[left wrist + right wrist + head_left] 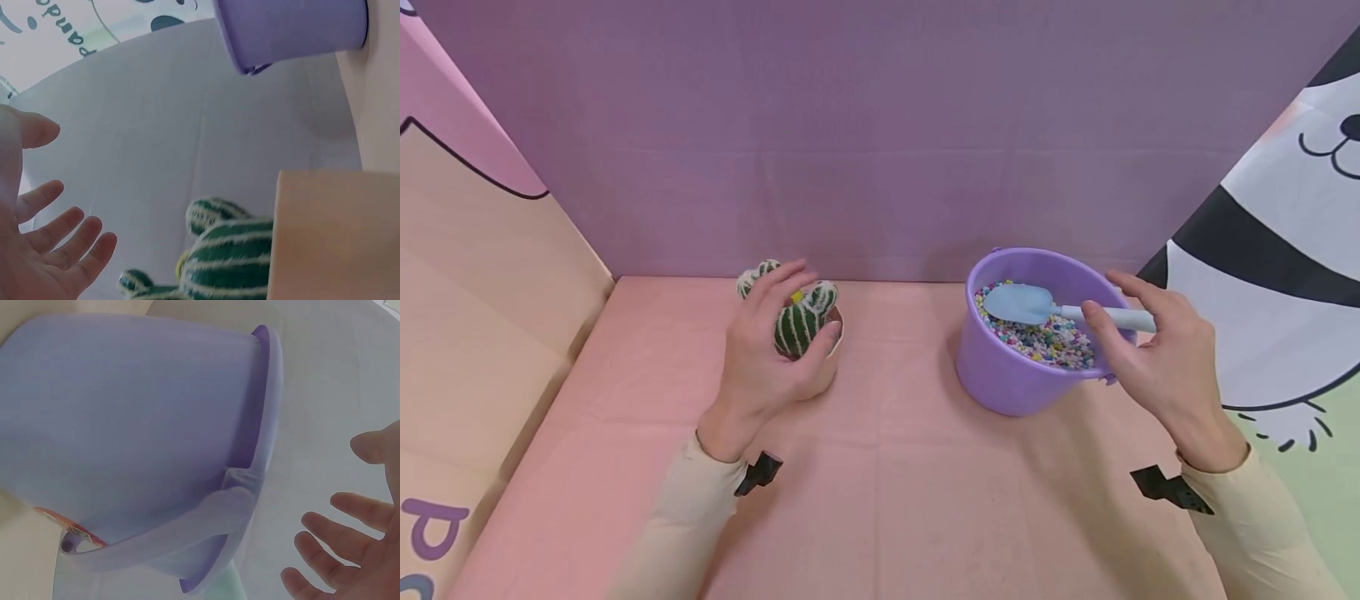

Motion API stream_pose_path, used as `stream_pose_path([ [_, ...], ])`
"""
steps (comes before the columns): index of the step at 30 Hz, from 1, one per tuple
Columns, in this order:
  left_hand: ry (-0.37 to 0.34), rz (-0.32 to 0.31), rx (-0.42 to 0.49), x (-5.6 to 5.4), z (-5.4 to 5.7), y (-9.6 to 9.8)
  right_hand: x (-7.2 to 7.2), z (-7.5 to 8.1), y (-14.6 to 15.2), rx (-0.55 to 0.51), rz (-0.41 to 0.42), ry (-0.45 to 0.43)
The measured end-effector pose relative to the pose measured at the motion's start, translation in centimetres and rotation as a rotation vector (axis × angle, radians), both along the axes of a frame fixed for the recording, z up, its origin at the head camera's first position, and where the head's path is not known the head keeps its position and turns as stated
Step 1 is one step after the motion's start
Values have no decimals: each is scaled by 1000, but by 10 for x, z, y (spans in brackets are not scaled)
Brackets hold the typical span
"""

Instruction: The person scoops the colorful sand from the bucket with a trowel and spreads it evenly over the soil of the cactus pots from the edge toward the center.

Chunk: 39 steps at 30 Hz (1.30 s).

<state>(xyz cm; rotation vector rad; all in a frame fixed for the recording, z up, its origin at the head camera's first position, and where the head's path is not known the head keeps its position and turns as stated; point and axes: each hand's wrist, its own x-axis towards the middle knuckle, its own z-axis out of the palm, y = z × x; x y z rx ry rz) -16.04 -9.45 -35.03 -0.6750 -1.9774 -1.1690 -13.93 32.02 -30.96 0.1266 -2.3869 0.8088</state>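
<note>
A green-and-white striped toy cactus (796, 332) stands in a beige pot (337, 234) on the left. Above and beside it hovers my left hand (760, 354), thumb and fingers spread; the left wrist view shows a gap between the fingers and the cactus (228, 259). To the right, a purple bucket (1018, 387) holds many small coloured beads (1063, 342). A pale blue toy trowel (1018, 302) lies across them, its handle over the bucket's right rim. Close around that handle is my right hand (1172, 350), with fingers extended and apart, gripping nothing in the right wrist view.
Pink cloth (880, 467) covers the table, and a purple backdrop (880, 142) rises behind. Printed panels flank both sides, the right one with a panda face (1300, 250). The bucket's handle (169, 534) hangs down its outer side.
</note>
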Motion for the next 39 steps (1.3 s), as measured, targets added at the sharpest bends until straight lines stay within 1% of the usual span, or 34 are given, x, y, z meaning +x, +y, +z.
stream_pose_path([
  [5, 3, -31, -25, 0, -3, 14, -2, -4, 0, 37, 22, 42],
  [9, -39, -48, -49, -1, -7, 25, -5, -8, -1, 76, 61, 92],
  [17, -70, -91, -148, -6, -18, 45, -7, -20, -2, 91, 69, 109],
  [27, -173, -110, -201, -9, -28, 68, -9, -22, -1, 140, 63, 128],
  [30, -211, -122, -212, -9, -32, 76, -11, -25, -1, 150, 69, 162],
  [33, -229, -136, -224, -9, -35, 84, -14, -29, -3, 159, 82, 228],
  [37, -245, -140, -232, -12, -39, 94, -20, -31, -2, 198, 99, 299],
  [39, -265, -140, -228, -14, -40, 99, -22, -31, -1, 238, 103, 312],
])
